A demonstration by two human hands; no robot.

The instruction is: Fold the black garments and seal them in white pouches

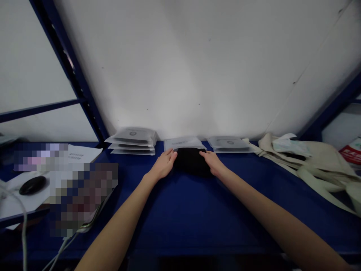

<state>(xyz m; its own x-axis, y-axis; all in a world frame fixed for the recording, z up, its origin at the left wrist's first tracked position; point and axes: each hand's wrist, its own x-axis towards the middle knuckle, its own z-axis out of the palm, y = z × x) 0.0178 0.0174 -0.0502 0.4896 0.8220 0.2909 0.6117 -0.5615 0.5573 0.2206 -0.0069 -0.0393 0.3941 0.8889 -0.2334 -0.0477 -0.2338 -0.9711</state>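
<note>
While hands (163, 165) (213, 163) grip black bundle (191, 161), middle pouch (183, 142) partly hidden.

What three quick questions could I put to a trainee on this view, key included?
1. Name the thing that both the left hand and the right hand touch.
2. True or false: the pale cloth lies to the right of the right hand.
3. Which plastic packets by the back wall are stacked highest? A) the right ones B) the middle ones C) the left ones

Key: 1. The black bundle. 2. True. 3. C.
</note>
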